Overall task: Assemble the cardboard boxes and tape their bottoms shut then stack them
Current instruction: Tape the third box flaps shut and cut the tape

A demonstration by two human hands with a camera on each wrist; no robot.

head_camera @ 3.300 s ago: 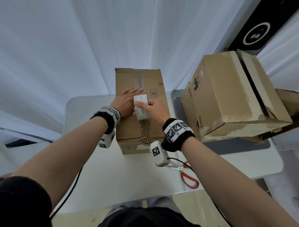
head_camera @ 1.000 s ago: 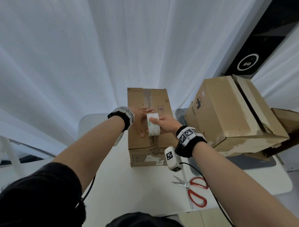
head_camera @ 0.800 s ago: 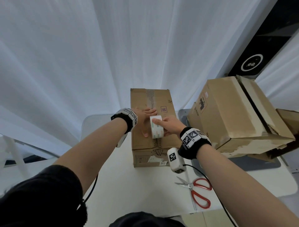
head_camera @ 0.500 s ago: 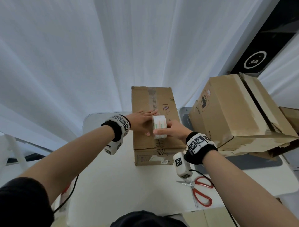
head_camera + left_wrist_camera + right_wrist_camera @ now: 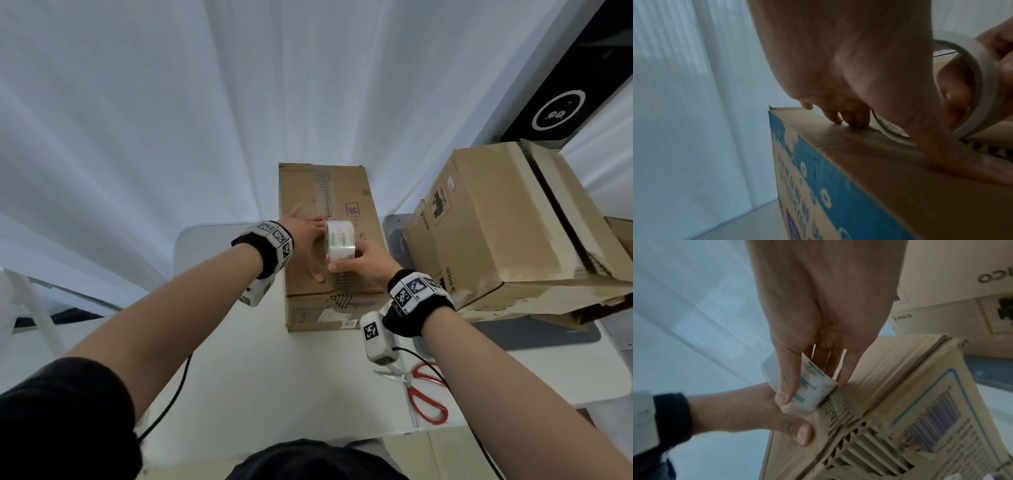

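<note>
A tall brown cardboard box (image 5: 308, 284) stands on the white table (image 5: 260, 370), its closed flaps facing up with a striped seam down the middle. My left hand (image 5: 308, 240) lies flat on the box's top (image 5: 890, 170), left of the seam, fingers straight and thumb (image 5: 797, 430) pressed down. My right hand (image 5: 363, 262) grips a roll of clear tape (image 5: 340, 243) upright on the seam; thumb and fingers pinch the roll (image 5: 812, 391). The roll (image 5: 970, 91) shows beside my left palm.
A second, larger cardboard box (image 5: 507, 233) sits tilted on flattened cardboard at the right, over a grey mat (image 5: 548, 335). Red-handled scissors (image 5: 424, 394) lie near the table's front right edge. White curtains hang behind the table.
The right hand has drawn the tape roll a little nearer along the seam and tilted it. The left hand has stayed flat on the box top.
</note>
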